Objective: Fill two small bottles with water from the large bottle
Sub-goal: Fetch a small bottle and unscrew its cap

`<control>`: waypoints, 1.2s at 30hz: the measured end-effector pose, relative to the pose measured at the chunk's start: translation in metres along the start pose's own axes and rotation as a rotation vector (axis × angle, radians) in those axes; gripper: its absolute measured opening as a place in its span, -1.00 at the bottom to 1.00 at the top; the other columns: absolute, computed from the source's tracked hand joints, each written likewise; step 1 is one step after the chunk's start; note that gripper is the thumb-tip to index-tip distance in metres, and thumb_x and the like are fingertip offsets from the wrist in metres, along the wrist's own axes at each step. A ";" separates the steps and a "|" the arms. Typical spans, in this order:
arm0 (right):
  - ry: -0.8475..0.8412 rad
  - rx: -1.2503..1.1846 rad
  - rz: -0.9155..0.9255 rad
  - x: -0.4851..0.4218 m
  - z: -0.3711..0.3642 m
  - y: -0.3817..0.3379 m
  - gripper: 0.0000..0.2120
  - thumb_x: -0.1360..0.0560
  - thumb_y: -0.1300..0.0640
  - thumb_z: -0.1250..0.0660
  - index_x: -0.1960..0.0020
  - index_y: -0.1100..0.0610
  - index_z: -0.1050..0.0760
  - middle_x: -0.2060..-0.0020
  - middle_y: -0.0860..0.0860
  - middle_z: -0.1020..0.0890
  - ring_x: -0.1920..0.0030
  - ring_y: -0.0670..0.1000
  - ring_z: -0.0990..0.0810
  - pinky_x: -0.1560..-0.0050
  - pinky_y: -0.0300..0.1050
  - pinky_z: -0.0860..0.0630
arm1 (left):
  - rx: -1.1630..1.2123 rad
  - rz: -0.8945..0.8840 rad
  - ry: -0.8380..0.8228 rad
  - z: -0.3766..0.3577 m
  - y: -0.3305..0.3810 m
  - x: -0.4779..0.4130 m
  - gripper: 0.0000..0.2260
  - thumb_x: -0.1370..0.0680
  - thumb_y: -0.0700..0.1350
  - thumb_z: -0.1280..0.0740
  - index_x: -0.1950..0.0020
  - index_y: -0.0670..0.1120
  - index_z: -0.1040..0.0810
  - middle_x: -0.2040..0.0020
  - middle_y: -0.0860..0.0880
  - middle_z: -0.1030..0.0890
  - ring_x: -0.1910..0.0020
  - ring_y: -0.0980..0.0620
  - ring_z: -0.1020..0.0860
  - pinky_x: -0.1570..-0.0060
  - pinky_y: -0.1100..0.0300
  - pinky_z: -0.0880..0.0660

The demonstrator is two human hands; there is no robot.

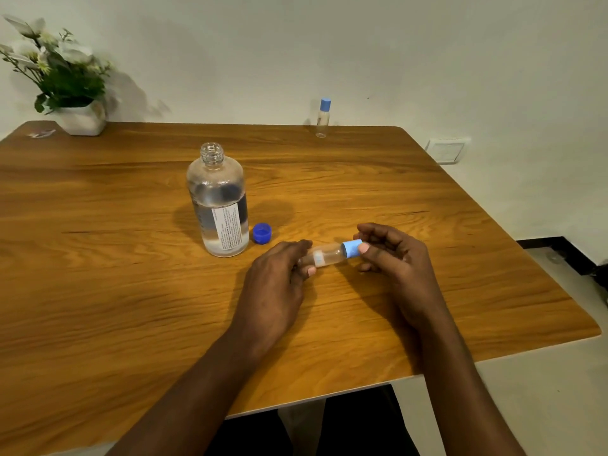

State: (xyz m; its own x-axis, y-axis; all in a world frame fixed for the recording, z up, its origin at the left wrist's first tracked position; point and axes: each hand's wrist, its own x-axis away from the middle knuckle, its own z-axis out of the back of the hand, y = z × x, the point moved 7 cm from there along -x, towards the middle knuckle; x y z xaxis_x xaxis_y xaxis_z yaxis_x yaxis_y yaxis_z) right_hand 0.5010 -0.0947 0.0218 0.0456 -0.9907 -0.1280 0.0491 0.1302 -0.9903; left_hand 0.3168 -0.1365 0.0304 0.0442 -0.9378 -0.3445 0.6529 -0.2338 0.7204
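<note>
A large clear bottle point(218, 200) stands uncapped in the middle of the wooden table point(98, 258), roughly half full of water. Its dark blue cap point(262, 233) lies just to its right. I hold a small clear bottle point(329, 254) on its side just above the table. My left hand point(276, 284) grips its body. The fingers of my right hand point(391, 255) pinch its light blue cap point(352, 248). A second small bottle point(322, 118) with a light blue cap stands upright at the table's far edge.
A white pot of artificial flowers point(82, 118) sits at the far left corner, with a small wrapper point(41, 133) beside it. A white wall runs behind the table, with a socket plate point(447, 149) at the right. The table's right edge drops to the floor.
</note>
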 end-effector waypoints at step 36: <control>-0.098 0.322 -0.060 -0.010 -0.008 -0.002 -0.61 -0.56 -0.07 -0.28 0.15 0.24 -0.66 0.46 0.03 -0.52 0.48 -0.13 -0.40 0.45 -0.27 -0.32 | 0.011 0.016 -0.030 -0.002 -0.002 0.000 -0.65 -0.52 -0.21 -0.34 -0.30 -0.04 -0.50 -0.19 0.04 -0.58 -0.04 0.21 -0.45 -0.05 0.34 -0.35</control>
State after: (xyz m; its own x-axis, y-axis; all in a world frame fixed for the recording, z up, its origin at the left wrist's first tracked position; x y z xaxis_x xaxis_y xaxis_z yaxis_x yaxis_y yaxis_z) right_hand 0.4926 -0.0852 0.0246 0.1283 -0.9905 -0.0490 0.3666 0.0933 -0.9257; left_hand 0.3167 -0.1356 0.0281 0.0318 -0.9486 -0.3148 0.6438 -0.2215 0.7324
